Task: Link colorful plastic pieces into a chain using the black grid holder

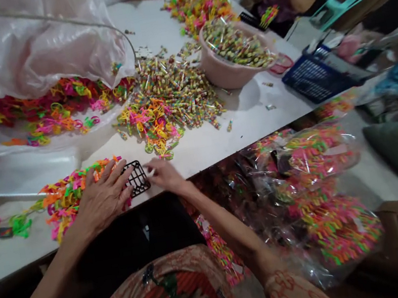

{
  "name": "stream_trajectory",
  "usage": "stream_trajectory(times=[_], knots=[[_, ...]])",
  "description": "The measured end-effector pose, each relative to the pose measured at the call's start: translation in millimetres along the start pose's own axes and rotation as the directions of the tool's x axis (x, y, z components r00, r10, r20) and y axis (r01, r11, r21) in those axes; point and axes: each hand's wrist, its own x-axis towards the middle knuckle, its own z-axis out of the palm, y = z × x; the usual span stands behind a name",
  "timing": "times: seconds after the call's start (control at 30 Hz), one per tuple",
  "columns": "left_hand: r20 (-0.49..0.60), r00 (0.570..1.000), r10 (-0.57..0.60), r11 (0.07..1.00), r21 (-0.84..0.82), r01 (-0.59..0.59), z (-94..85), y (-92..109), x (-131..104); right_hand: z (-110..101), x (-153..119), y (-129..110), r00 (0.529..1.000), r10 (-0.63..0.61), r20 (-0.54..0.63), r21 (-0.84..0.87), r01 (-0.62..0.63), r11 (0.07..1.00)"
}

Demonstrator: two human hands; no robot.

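Black grid [137, 178] sits at table [220, 140] edge btwn both hands, so a nudge could prob. tip it off into the lap. Left hand [101, 197] lies flat, fingers spread, over the colourful ring pile [64, 196], fingertips touching grid. Right hand [165, 174] reaches in w/ fingertips pressed together at grid's right edge; can't tell what it pinches.

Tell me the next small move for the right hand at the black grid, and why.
Probably press the small piece pinched in the right hand into the black grid: the fingertips sit at its edge, and the left hand lies flat on it.
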Motion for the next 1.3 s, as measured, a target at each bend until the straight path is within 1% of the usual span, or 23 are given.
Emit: stream_trajectory(times=[0.07,0.1,0.13,0.17,0.23,0.33,0.4,0.43,0.53,0.6,0.67,0.73,0.8,0.87,0.93,1.03,1.07,1.1,1.13,1.23,1.3], knots=[[-0.017,1.0,-0.006,1.0,0.016,0.007,1.2,0.6,0.7,-27.3,4.3,27.5,0.985,0.134,-0.112,-0.071,-0.142,0.987],[-0.027,1.0,-0.007,1.0,0.026,0.008,1.1,1.0,1.0,-38.4,7.6,38.9,0.972,0.191,-0.137,-0.12,-0.207,0.971],[-0.035,0.999,-0.007,0.999,0.036,0.008,0.4,1.5,1.6,-46.8,11.3,48.0,0.966,0.229,-0.121,-0.201,-0.25,0.947],[-0.046,0.999,-0.013,0.999,0.045,0.015,-1.0,2.1,2.8,-52.2,14.8,54.4,0.964,0.247,-0.096,-0.272,-0.264,0.925],[-0.077,0.996,-0.05,0.997,0.061,0.055,-5.3,2.8,7.0,-54.7,19.4,60.7,0.969,0.243,-0.042,-0.383,-0.241,0.892],[-0.074,0.994,-0.084,0.992,0.093,0.091,-11.0,0.8,16.4,-46.3,15.8,61.8,0.98,0.195,-0.048,-0.394,-0.198,0.898],[-0.03,0.997,-0.074,0.992,0.101,0.077,-10.6,-3.2,21.8,-38.5,7.6,61.6,0.982,0.17,-0.077,-0.325,-0.186,0.927],[-0.003,0.998,-0.07,0.993,0.095,0.07,-8.9,-5.7,23.4,-34.3,3.1,61.2,0.984,0.152,-0.093,-0.263,-0.171,0.949],[0.036,0.996,-0.083,0.995,0.067,0.08,-1.5,-11.7,24.0,-18.5,-6.2,55.9,0.985,0.101,-0.137,0.006,-0.101,0.995],[0.026,0.996,-0.087,0.994,0.061,0.086,1.8,-13.1,22.4,-5.2,-5.9,47.7,0.983,0.102,-0.155,0.194,-0.071,0.978],[0.017,0.996,-0.084,0.995,0.059,0.083,2.4,-12.5,21.3,8.2,-0.5,37.2,0.979,0.131,-0.154,0.339,-0.073,0.938],[0.025,0.997,-0.079,0.995,0.059,0.078,1.1,-11.3,21.1,19.3,7.8,27.3,0.979,0.154,-0.135,0.438,-0.081,0.896],[0.036,0.996,-0.077,0.995,0.063,0.075,-0.8,-10.2,21.6,26.7,16.4,20.7,0.982,0.148,-0.119,0.503,-0.069,0.861],[0.044,0.996,-0.075,0.995,0.065,0.072,-2.2,-9.6,22.0,30.5,23.0,18.4,0.986,0.115,-0.122,0.573,-0.025,0.819],[0.045,0.996,-0.075,0.996,0.061,0.072,-2.8,-9.4,22.1,31.9,26.8,19.9,0.985,0.104,-0.134,0.677,0.014,0.736],[0.038,0.996,-0.076,0.996,0.054,0.074,-2.8,-9.1,21.8,31.7,29.2,23.6,0.983,0.16,-0.094,0.838,-0.008,0.545],[0.036,0.996,-0.076,0.996,0.054,0.074,-2.7,-9.1,21.7,31.7,30.1,23.9,0.982,0.171,-0.079,0.866,-0.018,0.5],[0.035,0.997,-0.074,0.996,0.055,0.072,-2.6,-9.0,21.7,31.9,31.6,23.3,0.982,0.171,-0.077,0.875,-0.016,0.484],[0.033,0.997,-0.073,0.996,0.056,0.071,-2.5,-9.1,21.7,32.5,33.7,21.7,0.982,0.166,-0.092,0.866,-0.004,0.501],[0.031,0.997,-0.069,0.996,0.059,0.067,-1.8,-9.7,21.6,37.1,44.0,12.4,0.978,0.129,-0.167,0.77,0.048,0.636],[0.031,0.997,-0.068,0.996,0.061,0.066,-1.4,-10.3,21.3,41.7,52.4,5.4,0.975,0.122,-0.187,0.736,0.057,0.674]])
